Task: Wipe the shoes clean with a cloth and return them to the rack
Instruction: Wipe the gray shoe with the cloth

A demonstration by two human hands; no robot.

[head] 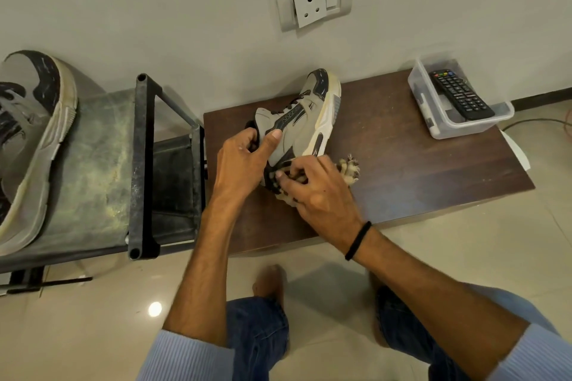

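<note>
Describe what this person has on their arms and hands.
Left hand and right hand are bare, no gloves. Left sleeve and right sleeve are light blue with fine stripes, pushed up so the forearms show. A thin black band circles the right wrist.

No words or numbers are legible. The remote (463,94) has button marks too small to read, and the shoe (301,120) shows only a side emblem without letters.

The gripped sneaker (305,120) looks matt and suede-like, its sole smooth rubber; the cloth (349,168) pressed to it is frayed and rough. Under the grip, a dark wood-grain table (418,158) with a faint sheen. Left of the grip, a scuffed black metal rack (140,164).
</note>
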